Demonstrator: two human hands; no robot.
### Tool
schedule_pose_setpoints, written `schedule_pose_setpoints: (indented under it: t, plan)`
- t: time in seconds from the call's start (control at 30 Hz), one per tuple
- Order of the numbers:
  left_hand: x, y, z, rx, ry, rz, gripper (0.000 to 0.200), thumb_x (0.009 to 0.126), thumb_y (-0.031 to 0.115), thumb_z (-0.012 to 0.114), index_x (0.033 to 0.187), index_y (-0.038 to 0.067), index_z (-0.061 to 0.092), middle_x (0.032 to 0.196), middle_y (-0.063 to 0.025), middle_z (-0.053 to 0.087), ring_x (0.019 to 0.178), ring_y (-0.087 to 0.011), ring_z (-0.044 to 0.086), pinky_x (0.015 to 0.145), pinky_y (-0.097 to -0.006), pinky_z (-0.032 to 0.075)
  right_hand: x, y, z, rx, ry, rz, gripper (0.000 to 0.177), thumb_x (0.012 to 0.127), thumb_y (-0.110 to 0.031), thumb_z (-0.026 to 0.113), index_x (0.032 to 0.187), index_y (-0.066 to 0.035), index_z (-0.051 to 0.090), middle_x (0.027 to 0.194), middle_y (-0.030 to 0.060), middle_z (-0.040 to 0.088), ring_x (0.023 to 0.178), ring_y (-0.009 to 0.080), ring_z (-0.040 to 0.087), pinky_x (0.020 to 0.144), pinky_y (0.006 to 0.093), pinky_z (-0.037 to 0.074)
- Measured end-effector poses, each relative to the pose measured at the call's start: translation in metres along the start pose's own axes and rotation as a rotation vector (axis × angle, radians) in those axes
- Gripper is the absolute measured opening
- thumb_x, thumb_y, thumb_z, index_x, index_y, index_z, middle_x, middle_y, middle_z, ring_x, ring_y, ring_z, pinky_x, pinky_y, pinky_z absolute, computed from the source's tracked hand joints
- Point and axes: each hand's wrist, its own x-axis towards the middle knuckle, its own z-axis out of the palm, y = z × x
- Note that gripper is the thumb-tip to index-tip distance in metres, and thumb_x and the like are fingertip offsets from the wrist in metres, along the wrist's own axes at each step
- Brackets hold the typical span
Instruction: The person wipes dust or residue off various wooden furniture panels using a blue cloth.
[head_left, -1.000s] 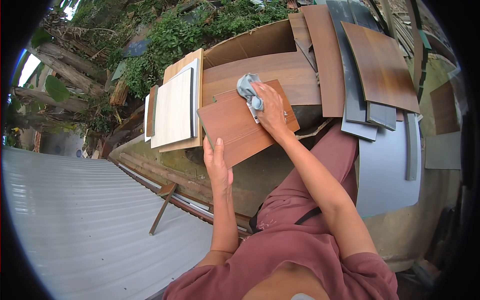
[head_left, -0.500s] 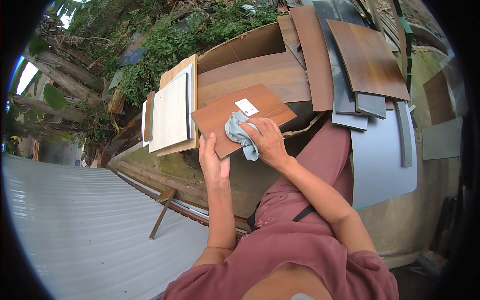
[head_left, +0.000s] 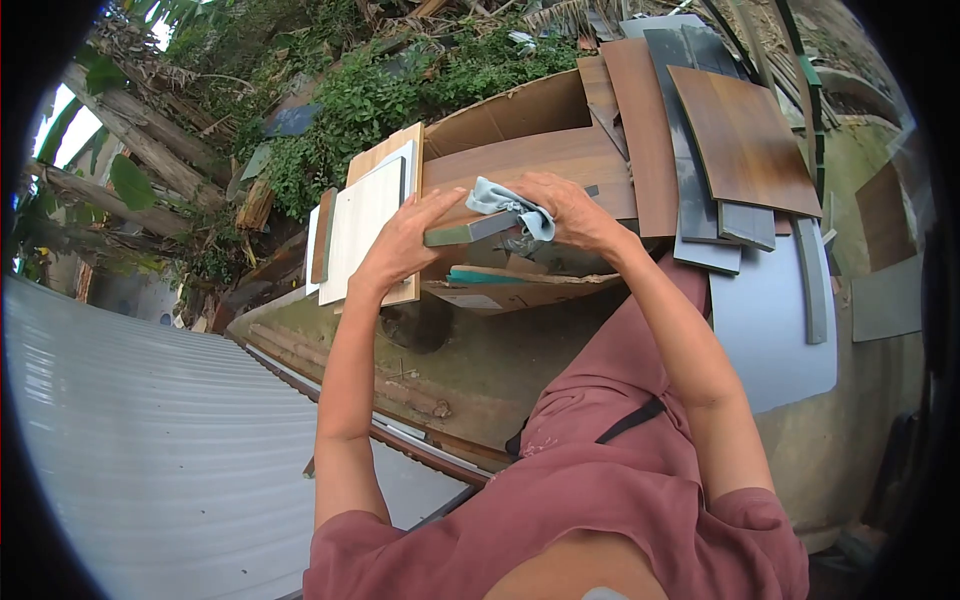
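Note:
A brown wood-grain board [head_left: 468, 232] is tipped nearly edge-on, so its narrow dark edge faces me. My left hand [head_left: 408, 240] grips it at the left side, fingers reaching along the far face. A pale blue cloth [head_left: 508, 203] is bunched over the board's upper right part. My right hand [head_left: 568, 207] clasps that cloth against the board, its fingertips partly hidden behind the cloth. The white card seen on the board's face earlier is out of sight.
Beneath the hands stands an open cardboard box [head_left: 500, 295] with a long brown board [head_left: 540, 160] across it. Pale panels [head_left: 355, 235] lean at left. Stacked boards [head_left: 745, 135] lie at right. Corrugated metal sheeting [head_left: 180, 420] spreads lower left.
The board has turned from face-up to edge-on and moved up. My left hand shifted up with it, and my right hand carried the cloth from the face to the edge.

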Motion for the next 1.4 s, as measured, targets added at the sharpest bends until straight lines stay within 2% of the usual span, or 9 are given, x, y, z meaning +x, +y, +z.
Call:
schedule_pose_setpoints:
  t: [0.07,0.23,0.33,0.4,0.5,0.7,1.03,1.3,1.4]
  plan:
    - [0.003,0.004,0.006,-0.291,-0.202,-0.047,0.052,0.077,0.025,0.071,0.123,0.005,0.053,0.111,-0.0162,0.062,0.103,-0.0236,0.059,0.088,-0.0335,0.044,0.006,-0.003,-0.005,-0.002,0.125,-0.024,0.047,0.070,-0.011,0.068,0.116,-0.010,0.055,0.099,0.0086,0.059,0.093,0.0280,0.055,0.083,0.0373,0.044]
    - [-0.013,0.028,0.031,-0.494,0.170,-0.224,0.033,0.082,0.018,0.066,0.108,-0.001,0.061,0.089,-0.0129,0.068,0.079,-0.0143,0.061,0.073,-0.0291,0.048,0.018,-0.027,-0.008,0.079,0.499,0.131,0.050,0.072,-0.023,0.072,0.117,-0.009,0.054,0.106,0.0115,0.058,0.103,0.0293,0.052,0.089,0.0396,0.042]
    - [-0.025,0.047,0.039,-0.545,0.219,-0.445,0.028,0.084,0.016,0.061,0.105,-0.002,0.060,0.079,-0.0097,0.065,0.072,-0.0130,0.059,0.069,-0.0297,0.048,0.024,-0.070,0.015,0.000,0.452,-0.156,0.047,0.076,-0.027,0.067,0.118,-0.012,0.052,0.118,0.0103,0.051,0.110,0.0303,0.048,0.095,0.0452,0.037]
    - [-0.037,0.044,0.050,-0.840,0.243,-0.608,0.037,0.084,0.019,0.063,0.113,-0.002,0.055,0.093,-0.0104,0.063,0.083,-0.0146,0.059,0.077,-0.0304,0.047,0.025,-0.082,0.023,-0.067,0.439,-0.201,0.048,0.077,-0.021,0.066,0.121,-0.013,0.050,0.123,0.0089,0.050,0.115,0.0289,0.046,0.099,0.0478,0.033]
    - [-0.054,0.079,0.040,-1.219,0.431,-0.490,0.047,0.085,0.023,0.064,0.120,-0.003,0.048,0.111,-0.0119,0.057,0.099,-0.0173,0.055,0.087,-0.0310,0.044,0.027,-0.048,0.038,-0.218,0.508,-0.174,0.047,0.077,-0.015,0.064,0.122,-0.014,0.050,0.125,0.0075,0.049,0.119,0.0280,0.044,0.101,0.0485,0.031]
    - [-0.076,0.094,0.034,-1.309,0.546,-0.558,0.057,0.086,0.031,0.063,0.123,-0.006,0.043,0.119,-0.0143,0.052,0.110,-0.0190,0.049,0.095,-0.0328,0.038,0.013,0.019,0.028,0.038,0.734,0.378,0.049,0.076,-0.005,0.062,0.123,-0.005,0.048,0.127,0.0161,0.048,0.122,0.0369,0.040,0.101,0.0452,0.032]
    - [-0.063,0.081,0.061,-1.570,0.670,-0.547,0.072,0.088,0.054,0.046,0.132,-0.003,0.033,0.130,-0.0136,0.043,0.118,-0.0233,0.045,0.095,-0.0370,0.043,-0.040,-0.100,0.085,-0.154,0.317,0.052,0.052,0.078,-0.013,0.061,0.128,-0.014,0.048,0.139,0.0117,0.037,0.129,0.0339,0.033,0.104,0.0522,0.027]
    - [-0.079,0.079,0.073,-1.705,0.776,-0.636,0.071,0.087,0.049,0.051,0.136,0.002,0.028,0.134,-0.0128,0.040,0.122,-0.0241,0.042,0.100,-0.0386,0.040,-0.043,0.007,0.038,-0.288,0.706,0.417,0.045,0.082,-0.009,0.057,0.126,-0.010,0.049,0.133,0.0139,0.044,0.124,0.0346,0.040,0.102,0.0440,0.031]
    - [-0.076,0.079,0.079,-1.736,0.804,-0.669,0.069,0.088,0.048,0.051,0.135,0.003,0.029,0.133,-0.0120,0.040,0.121,-0.0240,0.043,0.098,-0.0390,0.041,-0.049,0.017,0.027,0.166,0.853,0.810,0.041,0.088,-0.011,0.053,0.128,-0.008,0.046,0.125,0.0157,0.051,0.116,0.0326,0.048,0.096,0.0376,0.036]
